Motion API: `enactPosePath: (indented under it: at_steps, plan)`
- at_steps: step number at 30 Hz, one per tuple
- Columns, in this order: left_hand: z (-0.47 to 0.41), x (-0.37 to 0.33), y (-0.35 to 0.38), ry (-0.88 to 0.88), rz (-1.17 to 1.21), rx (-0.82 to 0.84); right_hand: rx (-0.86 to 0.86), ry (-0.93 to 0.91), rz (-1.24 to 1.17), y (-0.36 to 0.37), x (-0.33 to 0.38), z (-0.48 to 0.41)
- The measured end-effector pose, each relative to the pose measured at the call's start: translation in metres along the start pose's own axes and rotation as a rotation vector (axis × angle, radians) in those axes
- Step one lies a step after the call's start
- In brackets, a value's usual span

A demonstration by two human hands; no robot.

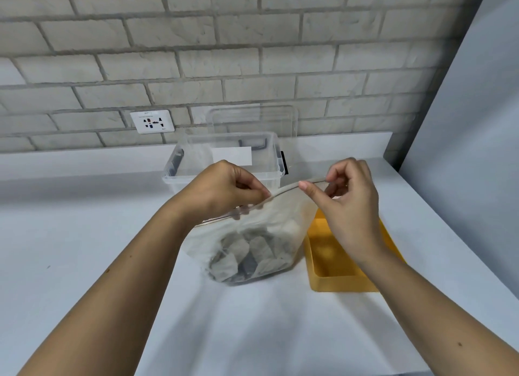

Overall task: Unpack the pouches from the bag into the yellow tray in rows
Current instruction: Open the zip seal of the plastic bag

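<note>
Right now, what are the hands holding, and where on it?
The left hand and the right hand both pinch the clear bag by its top edge, spaced apart along it.

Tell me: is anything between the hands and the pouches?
Yes: the clear bag encloses the pouches; left hand and right hand pinch its top edge, which looks closed. The yellow tray beside it lies open.
</note>
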State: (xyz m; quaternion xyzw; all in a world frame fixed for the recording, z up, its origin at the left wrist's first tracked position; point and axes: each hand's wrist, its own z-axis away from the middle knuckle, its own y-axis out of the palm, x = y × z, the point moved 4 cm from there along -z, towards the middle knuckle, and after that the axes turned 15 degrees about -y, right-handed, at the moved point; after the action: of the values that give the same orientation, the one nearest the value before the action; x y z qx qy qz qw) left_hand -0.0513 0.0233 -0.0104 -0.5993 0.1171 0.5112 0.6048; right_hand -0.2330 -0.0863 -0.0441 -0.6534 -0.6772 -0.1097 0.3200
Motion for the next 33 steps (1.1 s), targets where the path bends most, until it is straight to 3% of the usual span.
enactPosePath:
  at_steps: [3, 7, 10, 12, 20, 33]
  plan:
    - [0.003, 0.002, 0.003, 0.010, 0.043, 0.055, 0.062, 0.010, -0.051, 0.006, 0.007, 0.014]
    - [0.004, 0.000, 0.007, 0.027, 0.060, 0.098, 0.135, 0.281, -0.260, 0.019, 0.009, 0.025]
    - [0.002, -0.001, 0.011, 0.027, 0.059, 0.096, 0.083, 0.552, -0.465, 0.027, 0.008, 0.028]
    - [0.001, -0.004, 0.014, 0.039, 0.064, 0.096, 0.067, 0.639, -0.555, 0.030, 0.007, 0.030]
    - [-0.012, -0.019, 0.022, 0.156, -0.043, -0.037, 0.080, 0.579, -0.608, 0.029, 0.000, 0.025]
    - [-0.017, -0.011, 0.032, 0.037, 0.099, 0.097, 0.031, 0.667, -0.815, 0.027, -0.004, 0.028]
